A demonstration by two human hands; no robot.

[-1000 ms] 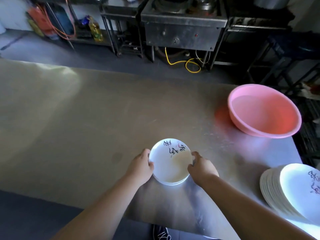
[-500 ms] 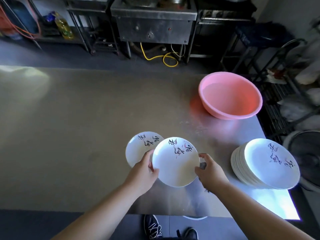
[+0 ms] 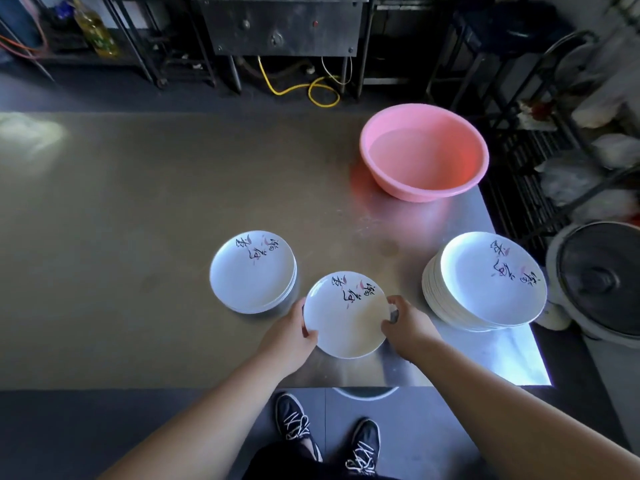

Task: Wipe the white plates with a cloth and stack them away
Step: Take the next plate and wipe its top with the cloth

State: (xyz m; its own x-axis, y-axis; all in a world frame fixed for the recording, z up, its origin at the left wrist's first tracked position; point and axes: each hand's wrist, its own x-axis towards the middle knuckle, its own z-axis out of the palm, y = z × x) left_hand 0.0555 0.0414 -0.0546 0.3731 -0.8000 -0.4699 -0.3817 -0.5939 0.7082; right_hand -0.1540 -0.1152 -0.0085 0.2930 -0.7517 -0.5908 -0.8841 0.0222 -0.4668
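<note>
I hold a white plate with black and pink brush marks over the near edge of the steel table. My left hand grips its left rim and my right hand grips its right rim. A short stack of the same plates lies on the table just left of it. A taller stack of plates stands at the table's right edge. No cloth shows in view.
A pink basin holding water stands at the table's far right. A grey pot with a dark lid stands off the right edge. A stove and metal racks line the far side. My feet in black shoes are below the table edge.
The plate in both my hands has come off the short stack and moved right and toward me. The view has tilted down, bringing the right stack and my feet into sight.
</note>
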